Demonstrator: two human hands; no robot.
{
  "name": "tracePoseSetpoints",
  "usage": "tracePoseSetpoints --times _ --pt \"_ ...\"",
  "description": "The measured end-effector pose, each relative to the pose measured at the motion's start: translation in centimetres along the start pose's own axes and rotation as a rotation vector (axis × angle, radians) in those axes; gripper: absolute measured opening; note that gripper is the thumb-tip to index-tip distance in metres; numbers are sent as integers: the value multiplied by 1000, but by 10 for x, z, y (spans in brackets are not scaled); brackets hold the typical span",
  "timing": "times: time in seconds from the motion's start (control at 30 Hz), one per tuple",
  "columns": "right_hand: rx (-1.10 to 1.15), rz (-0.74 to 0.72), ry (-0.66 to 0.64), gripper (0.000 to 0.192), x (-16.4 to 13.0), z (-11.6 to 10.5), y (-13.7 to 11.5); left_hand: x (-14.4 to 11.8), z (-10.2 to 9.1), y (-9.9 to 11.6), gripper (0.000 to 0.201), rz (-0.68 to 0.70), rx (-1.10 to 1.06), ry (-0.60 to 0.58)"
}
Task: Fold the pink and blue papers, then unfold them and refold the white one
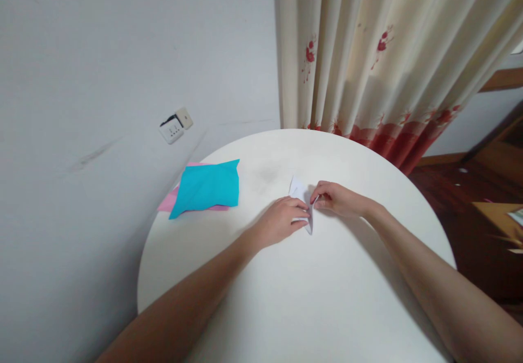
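Both hands meet near the middle of the round white table, a bit toward its far edge, and a small white paper lies flat there between them. The left hand lies low on the paper with its fingers pressed down on it, likely so the paper cannot slide. The right hand has its fingertips pinched on the paper's right edge, where a thin flap stands up a little, and that looks like a fold being made. Most of the paper is hidden under the fingers, so its full shape is hard to tell. Over by the left edge of the table lies a blue sheet, flat on top of a pink sheet that peeks out from under it. These two are well apart from the hands, out of the way. Behind the table's far edge hangs a cream curtain with red flowers, and a wall socket sits on the wall to the left.
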State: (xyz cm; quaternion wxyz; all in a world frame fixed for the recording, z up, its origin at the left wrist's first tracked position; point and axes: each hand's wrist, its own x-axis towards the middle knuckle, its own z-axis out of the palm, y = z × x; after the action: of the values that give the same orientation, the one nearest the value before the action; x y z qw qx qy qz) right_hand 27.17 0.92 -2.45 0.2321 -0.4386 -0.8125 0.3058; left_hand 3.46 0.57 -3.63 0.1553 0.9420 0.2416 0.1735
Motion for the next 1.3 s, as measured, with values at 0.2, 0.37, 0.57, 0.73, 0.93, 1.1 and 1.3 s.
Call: tracePoseSetpoints --times 0.2,0.37,0.57,0.73,0.93,1.1,1.3 --pt "-184 -69 118 20 7 11 2 0 0 2 33 -124 -71 50" --pt "-259 -28 122 21 10 16 1 -1 -3 6 30 -150 -143 98" --pt "-253 51 181 19 11 22 0 0 0 7 29 -61 -131 60" --pt "-281 90 195 27 11 25 -1 0 0 9 32 -100 -63 80" --pt "-313 128 200 26 11 25 -3 1 -3 10 8 19 -45 3" --pt "-327 155 223 23 12 24 -3 1 -4 11 16 31 -67 -36" --pt "-322 310 219 16 9 21 -6 0 -8 3 21 -35 -2 8"
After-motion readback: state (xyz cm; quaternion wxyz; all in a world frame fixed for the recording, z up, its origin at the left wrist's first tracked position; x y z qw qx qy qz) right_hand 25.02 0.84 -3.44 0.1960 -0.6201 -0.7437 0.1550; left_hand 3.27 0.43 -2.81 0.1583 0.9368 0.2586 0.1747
